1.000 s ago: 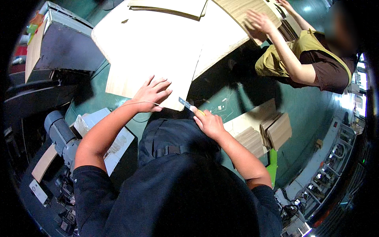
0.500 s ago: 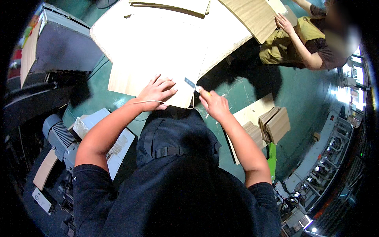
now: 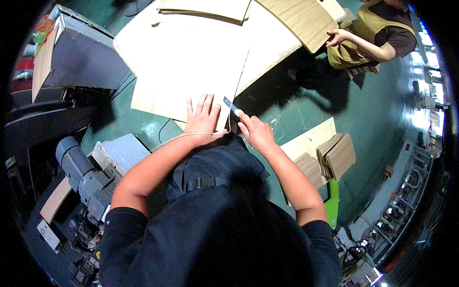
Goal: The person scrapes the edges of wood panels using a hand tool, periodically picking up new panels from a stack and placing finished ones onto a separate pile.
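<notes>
A pale wood panel (image 3: pixel 158 98) lies on the worktable, its near corner overhanging toward my body. My left hand (image 3: pixel 203 120) presses flat on that corner, fingers spread. A thin pale strip (image 3: pixel 168 141) curls from the panel's right edge across my left wrist. My right hand (image 3: pixel 258 134) is closed round the handle of a utility knife (image 3: pixel 229 104). Its blade points up and left at the panel's right edge; whether it touches the wood I cannot tell.
More panels (image 3: pixel 205 6) lie at the table's far side. Another person's hand (image 3: pixel 338 37) holds a brown panel (image 3: pixel 301 21) at the far right. Stacked wood pieces (image 3: pixel 338 155) stand at right, a grey motor (image 3: pixel 74 155) at left. Thin scraps litter the green floor.
My left hand has shifted right, closer to the panel's right edge, and the strip now lies longer across my wrist. The other person's hand has moved down onto the brown panel's edge.
</notes>
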{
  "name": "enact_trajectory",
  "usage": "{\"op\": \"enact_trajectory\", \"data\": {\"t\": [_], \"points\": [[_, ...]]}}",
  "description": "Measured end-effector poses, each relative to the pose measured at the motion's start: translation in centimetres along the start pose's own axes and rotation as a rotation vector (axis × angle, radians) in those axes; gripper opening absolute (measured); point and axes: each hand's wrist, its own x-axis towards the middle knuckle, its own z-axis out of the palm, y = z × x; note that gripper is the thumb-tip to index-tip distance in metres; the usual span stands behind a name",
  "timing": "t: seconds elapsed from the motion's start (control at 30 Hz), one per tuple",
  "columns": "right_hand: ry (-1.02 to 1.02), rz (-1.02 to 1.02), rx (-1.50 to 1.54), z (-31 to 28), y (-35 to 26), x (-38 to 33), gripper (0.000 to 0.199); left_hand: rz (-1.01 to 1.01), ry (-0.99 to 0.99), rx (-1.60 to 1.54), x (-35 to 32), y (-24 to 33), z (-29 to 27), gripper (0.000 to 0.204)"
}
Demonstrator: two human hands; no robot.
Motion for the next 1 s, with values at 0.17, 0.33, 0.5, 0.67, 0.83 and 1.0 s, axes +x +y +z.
{"op": "enact_trajectory", "data": {"t": [0.17, 0.33, 0.5, 0.67, 0.83, 1.0], "points": [[0.011, -0.004, 0.032, 0.8, 0.0, -1.6, 0.046, -0.119, 0.080, -0.006, 0.4, 1.6, 1.8, 0.092], [-0.070, -0.002, 0.007, 1.8, -0.6, -3.7, 0.048, -0.076, 0.069, -0.038, -1.6, -0.3, 1.7, 0.087], [-0.042, 0.040, 0.012, 2.6, -1.4, -3.2, 0.049, -0.015, 0.081, -0.058, -3.6, -2.1, 1.6, 0.085], [-0.032, 0.011, -0.035, 1.1, -0.4, 0.1, 0.046, -0.004, 0.090, -0.085, -3.7, -2.1, 1.3, 0.084], [0.005, 0.019, -0.066, 0.3, 0.4, 3.2, 0.039, -0.009, 0.105, -0.047, -3.7, -2.3, 1.8, 0.087], [0.003, 0.066, -0.066, -1.3, 0.0, 6.3, 0.037, 0.013, 0.061, -0.127, -3.5, -2.7, 0.9, 0.083]]}}
